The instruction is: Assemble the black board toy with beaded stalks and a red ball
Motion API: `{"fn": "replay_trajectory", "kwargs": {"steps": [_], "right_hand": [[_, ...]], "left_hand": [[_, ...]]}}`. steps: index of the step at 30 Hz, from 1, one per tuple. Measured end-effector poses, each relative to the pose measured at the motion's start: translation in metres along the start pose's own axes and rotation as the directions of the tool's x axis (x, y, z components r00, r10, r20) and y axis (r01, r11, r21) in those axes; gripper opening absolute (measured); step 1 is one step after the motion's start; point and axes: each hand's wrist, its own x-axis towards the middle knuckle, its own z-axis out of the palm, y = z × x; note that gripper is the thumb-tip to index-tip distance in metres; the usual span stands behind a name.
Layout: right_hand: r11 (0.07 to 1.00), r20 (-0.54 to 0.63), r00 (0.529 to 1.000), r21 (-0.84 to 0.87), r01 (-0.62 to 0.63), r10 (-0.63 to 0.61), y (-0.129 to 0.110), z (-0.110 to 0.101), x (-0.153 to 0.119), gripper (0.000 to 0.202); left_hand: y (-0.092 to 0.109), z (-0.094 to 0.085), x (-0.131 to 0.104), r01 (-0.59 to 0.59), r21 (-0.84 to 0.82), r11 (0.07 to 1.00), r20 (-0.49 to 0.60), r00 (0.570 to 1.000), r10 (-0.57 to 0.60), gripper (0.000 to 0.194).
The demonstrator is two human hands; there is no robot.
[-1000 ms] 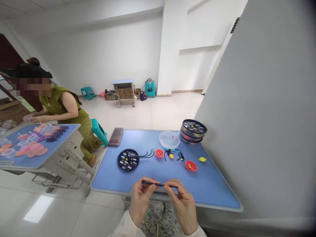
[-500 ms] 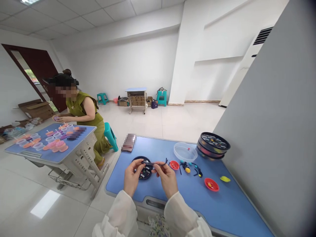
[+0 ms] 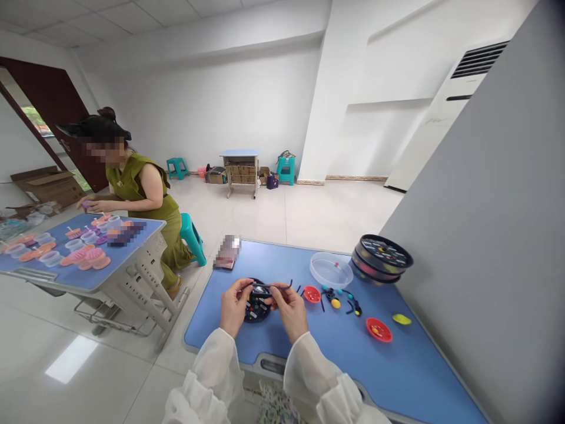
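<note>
Both my hands pinch one thin dark rod-like piece [image 3: 286, 285] above the near side of the blue table. My left hand [image 3: 233, 307] is closed on its left end. The fingers of my right hand [image 3: 288, 309] grip it farther right, and a bent dark tip sticks out past them. Beneath the hands lies a round black disc [image 3: 256, 311] with small coloured and pale pieces on it, partly covered by my fingers. Just right of my right hand sits a small red bowl [image 3: 312, 294] with tiny light bits in it.
Small black, teal and yellow parts [image 3: 335, 304] lie right of the bowl. Behind them are a clear round lid [image 3: 331, 271] and stacked black round trays [image 3: 382, 259]. Another red bowl [image 3: 378, 330], a yellow piece [image 3: 401, 319] and a phone-like object [image 3: 227, 252] share the table. A seated person [image 3: 145, 194] works leftward.
The dark piece has turned a little in my fingers, its right end now lying flatter. Both hands have shifted slightly left in view, and the camera has turned slightly.
</note>
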Motion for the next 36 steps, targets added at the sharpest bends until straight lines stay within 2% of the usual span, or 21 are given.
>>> {"fn": "replay_trajectory", "kwargs": {"steps": [5, 16, 27, 36], "right_hand": [[0.999, -0.016, 0.999, 0.023, -0.035, 0.035, 0.002, 0.004, 0.000, 0.050], [1.000, -0.032, 0.999, 0.021, 0.007, -0.007, -0.001, 0.010, 0.000, 0.047], [0.994, -0.074, 0.996, 0.096, -0.043, 0.050, -0.001, 0.014, 0.000, 0.030], [0.994, -0.052, 0.998, 0.105, -0.030, 0.036, -0.004, 0.016, -0.006, 0.024]], "left_hand": [[-0.001, -0.003, 0.004, 0.003, -0.005, 1.000, 0.010, 1.000, -0.003, 0.020], [0.000, -0.008, 0.008, 0.024, 0.004, 1.000, 0.031, 0.999, -0.024, 0.018], [0.002, -0.011, 0.015, -0.042, 0.061, 0.997, 0.091, 0.995, 0.036, 0.021], [0.003, -0.010, 0.013, -0.027, 0.033, 0.999, 0.053, 0.998, 0.025, 0.020]]}}
